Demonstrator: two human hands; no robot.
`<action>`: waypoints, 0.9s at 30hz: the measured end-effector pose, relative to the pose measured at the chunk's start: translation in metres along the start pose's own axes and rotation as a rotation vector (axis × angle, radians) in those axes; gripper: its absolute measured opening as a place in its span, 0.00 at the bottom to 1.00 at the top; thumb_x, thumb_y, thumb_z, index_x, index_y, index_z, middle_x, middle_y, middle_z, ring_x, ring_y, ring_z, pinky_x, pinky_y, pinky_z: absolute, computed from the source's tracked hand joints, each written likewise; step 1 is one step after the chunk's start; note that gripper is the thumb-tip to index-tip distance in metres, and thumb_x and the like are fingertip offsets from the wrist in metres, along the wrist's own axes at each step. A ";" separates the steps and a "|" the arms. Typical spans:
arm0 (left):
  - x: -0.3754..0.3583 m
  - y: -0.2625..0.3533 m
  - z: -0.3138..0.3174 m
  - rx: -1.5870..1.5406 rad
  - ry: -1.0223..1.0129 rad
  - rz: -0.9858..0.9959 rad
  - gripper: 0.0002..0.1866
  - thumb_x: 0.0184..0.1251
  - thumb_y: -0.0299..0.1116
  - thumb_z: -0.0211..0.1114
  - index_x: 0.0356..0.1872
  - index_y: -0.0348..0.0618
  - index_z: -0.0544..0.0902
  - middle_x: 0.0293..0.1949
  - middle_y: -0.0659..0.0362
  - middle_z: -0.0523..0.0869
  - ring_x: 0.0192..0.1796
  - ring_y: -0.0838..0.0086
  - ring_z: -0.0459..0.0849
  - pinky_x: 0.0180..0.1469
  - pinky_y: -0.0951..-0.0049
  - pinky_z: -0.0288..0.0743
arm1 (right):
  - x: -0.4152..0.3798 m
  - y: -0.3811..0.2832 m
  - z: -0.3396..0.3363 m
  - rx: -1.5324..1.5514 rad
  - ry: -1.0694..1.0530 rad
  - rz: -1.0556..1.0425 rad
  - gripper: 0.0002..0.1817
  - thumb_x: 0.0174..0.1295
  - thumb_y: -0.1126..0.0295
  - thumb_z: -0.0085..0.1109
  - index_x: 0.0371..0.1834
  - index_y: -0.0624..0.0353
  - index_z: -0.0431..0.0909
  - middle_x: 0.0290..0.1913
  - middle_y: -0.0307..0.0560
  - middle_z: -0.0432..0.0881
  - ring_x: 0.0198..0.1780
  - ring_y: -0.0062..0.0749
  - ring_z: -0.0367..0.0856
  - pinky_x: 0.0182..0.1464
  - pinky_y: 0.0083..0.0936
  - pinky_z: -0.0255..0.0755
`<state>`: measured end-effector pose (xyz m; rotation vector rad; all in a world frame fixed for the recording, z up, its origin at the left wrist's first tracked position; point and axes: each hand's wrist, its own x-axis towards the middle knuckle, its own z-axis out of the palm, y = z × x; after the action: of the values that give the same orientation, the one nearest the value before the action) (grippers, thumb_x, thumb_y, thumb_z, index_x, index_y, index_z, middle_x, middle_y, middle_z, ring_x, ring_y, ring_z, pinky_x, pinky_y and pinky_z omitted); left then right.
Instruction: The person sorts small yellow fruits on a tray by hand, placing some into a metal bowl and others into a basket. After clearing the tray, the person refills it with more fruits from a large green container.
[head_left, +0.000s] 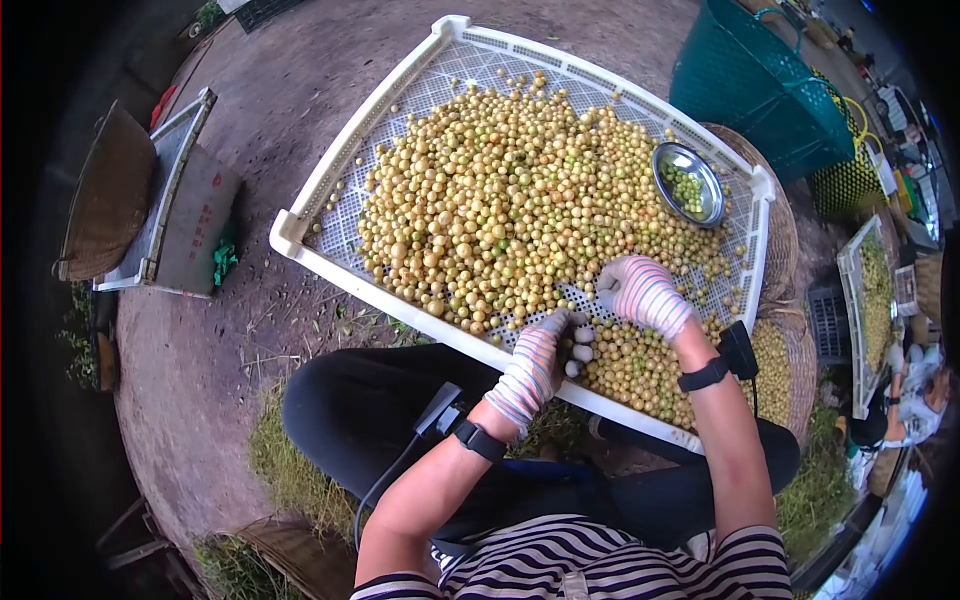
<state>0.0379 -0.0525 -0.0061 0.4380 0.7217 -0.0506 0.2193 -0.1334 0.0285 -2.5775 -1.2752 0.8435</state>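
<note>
A heap of small round yellow-green fruits (500, 190) covers much of a white mesh tray (360, 290) in front of me. My left hand (550, 360), in a striped glove with grey fingers, rests at the tray's near side; its fingers are apart and touch the fruits. Just right of it, my right hand (645, 292), gloved alike, reaches down to the fruits with its fingers curled together. What those fingers hold, if anything, is hidden. Between the hands, a patch of bare mesh shows. A metal bowl (690, 185) with greener fruits sits at the tray's right side.
A teal basket (760, 90) stands beyond the tray's right corner. Woven baskets (778, 370) lie under and beside the tray's right edge, one with fruits. At left, a crate (185, 215) stands on the ground. Another person (915, 400) works at a second fruit tray (868, 310) far right.
</note>
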 end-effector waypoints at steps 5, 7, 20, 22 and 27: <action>0.000 -0.003 -0.002 0.001 -0.083 -0.005 0.21 0.76 0.51 0.53 0.46 0.41 0.79 0.33 0.62 0.83 0.29 0.77 0.80 0.23 0.82 0.67 | -0.031 -0.012 -0.024 0.357 -0.016 -0.196 0.12 0.54 0.65 0.67 0.40 0.57 0.87 0.37 0.53 0.87 0.36 0.41 0.87 0.42 0.33 0.79; -0.002 -0.005 -0.001 0.064 -0.145 -0.039 0.21 0.76 0.51 0.53 0.45 0.40 0.81 0.30 0.62 0.83 0.27 0.78 0.80 0.22 0.82 0.66 | -0.024 -0.007 -0.018 0.308 0.170 -0.167 0.12 0.55 0.65 0.66 0.40 0.57 0.87 0.39 0.53 0.87 0.39 0.42 0.86 0.43 0.33 0.79; -0.035 0.000 0.011 0.501 -0.149 -0.113 0.20 0.76 0.48 0.55 0.39 0.42 0.85 0.19 0.70 0.77 0.16 0.85 0.70 0.19 0.84 0.62 | 0.018 -0.027 0.041 -0.284 0.254 -0.343 0.06 0.56 0.67 0.61 0.32 0.55 0.84 0.36 0.51 0.82 0.39 0.51 0.81 0.45 0.43 0.75; -0.037 0.000 0.009 0.510 -0.148 -0.108 0.20 0.74 0.50 0.56 0.39 0.44 0.86 0.18 0.70 0.75 0.16 0.86 0.69 0.19 0.84 0.60 | 0.010 -0.025 0.033 -0.098 0.233 -0.299 0.06 0.56 0.67 0.61 0.30 0.56 0.83 0.35 0.53 0.82 0.37 0.52 0.81 0.44 0.45 0.75; -0.069 0.009 0.014 0.734 -0.563 -0.217 0.20 0.74 0.50 0.55 0.39 0.43 0.86 0.17 0.71 0.70 0.18 0.87 0.65 0.20 0.84 0.59 | -0.051 -0.033 0.012 0.434 -0.039 -0.252 0.03 0.56 0.73 0.62 0.32 0.59 0.82 0.31 0.48 0.82 0.36 0.41 0.83 0.41 0.34 0.76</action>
<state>-0.0037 -0.0568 0.0513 0.9939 0.1648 -0.6333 0.1653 -0.1529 0.0514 -2.0283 -1.2300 0.9930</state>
